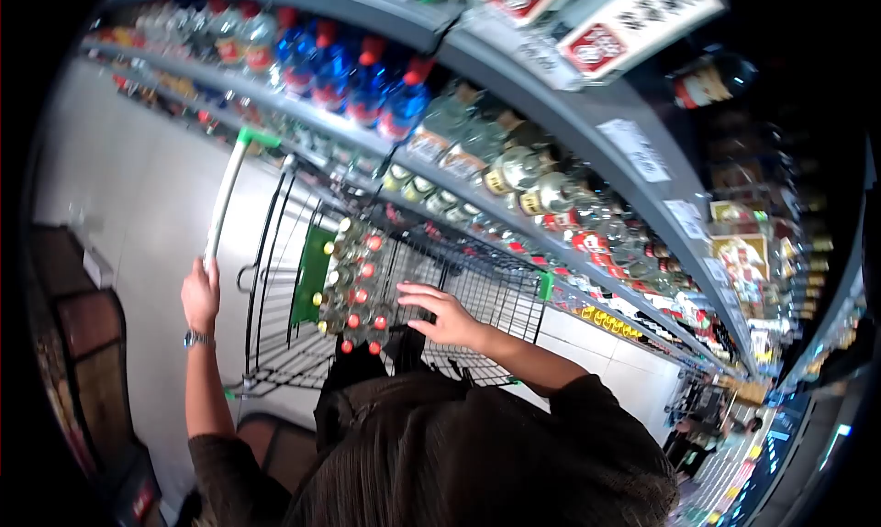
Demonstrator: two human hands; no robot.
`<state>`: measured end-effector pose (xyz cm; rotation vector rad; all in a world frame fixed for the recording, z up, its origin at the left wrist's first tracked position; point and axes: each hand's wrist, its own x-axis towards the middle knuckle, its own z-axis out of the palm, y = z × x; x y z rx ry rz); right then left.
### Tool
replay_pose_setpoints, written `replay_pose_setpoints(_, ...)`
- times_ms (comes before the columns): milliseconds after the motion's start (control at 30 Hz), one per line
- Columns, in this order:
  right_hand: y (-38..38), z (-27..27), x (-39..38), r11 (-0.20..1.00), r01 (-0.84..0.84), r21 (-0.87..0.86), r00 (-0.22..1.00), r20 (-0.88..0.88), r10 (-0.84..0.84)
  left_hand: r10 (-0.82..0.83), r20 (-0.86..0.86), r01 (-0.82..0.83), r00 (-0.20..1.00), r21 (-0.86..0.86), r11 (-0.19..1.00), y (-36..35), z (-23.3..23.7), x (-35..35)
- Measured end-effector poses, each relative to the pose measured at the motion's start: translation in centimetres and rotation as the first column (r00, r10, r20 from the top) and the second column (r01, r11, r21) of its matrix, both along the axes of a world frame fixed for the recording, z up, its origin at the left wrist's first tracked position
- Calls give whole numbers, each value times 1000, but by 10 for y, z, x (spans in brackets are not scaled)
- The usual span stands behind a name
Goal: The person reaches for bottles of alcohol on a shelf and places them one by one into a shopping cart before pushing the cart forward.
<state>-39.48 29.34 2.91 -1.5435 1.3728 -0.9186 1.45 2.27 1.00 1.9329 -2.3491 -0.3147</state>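
My left hand (200, 296), with a wristwatch (196, 339) at the wrist, is closed round the white handle (226, 197) of a shopping cart (473, 293). Green end pieces cap the handle's far corner. Inside the wire basket, small clear bottles (360, 296) with red and pale caps stand packed in rows beside a green panel (313, 275). My right hand (442, 316) hovers over the basket just right of these bottles, fingers spread and holding nothing.
Along the far side runs a shelf (633, 155) of bottles, with blue red-capped bottles (365, 82) and price tags. White boxes (633, 27) sit on its upper level. Brown display stands (96, 343) line the left, and the aisle floor (147, 188) shows beside the cart.
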Motion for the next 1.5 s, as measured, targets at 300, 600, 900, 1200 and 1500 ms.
replay_pose_setpoints(300, -46, 325, -148, 306, 546, -780, 760, 307, -573, -71, -69, 61, 995, -139, 988, -2, -18, 11)
replay_pose_setpoints(600, -145, 375, -452, -80, 861, -503, 82, 292, -953, -20, -52, 15, 998, -99, 995, 1, -10, 6)
replay_pose_setpoints(900, -151, 355, -551, 329, 655, -681, -83, -497, -864, -6, -34, 2, 999, -116, 993, 0, -18, 10)
replay_pose_setpoints(1200, -62, 371, -354, 310, 732, -607, 319, -97, -943, -13, -42, 8, 999, -125, 992, 4, -6, 4)
replay_pose_setpoints(1500, 20, 347, -210, 284, 471, -835, 510, -5, -860, -4, -38, 2, 999, -65, 998, 2, -9, 9)
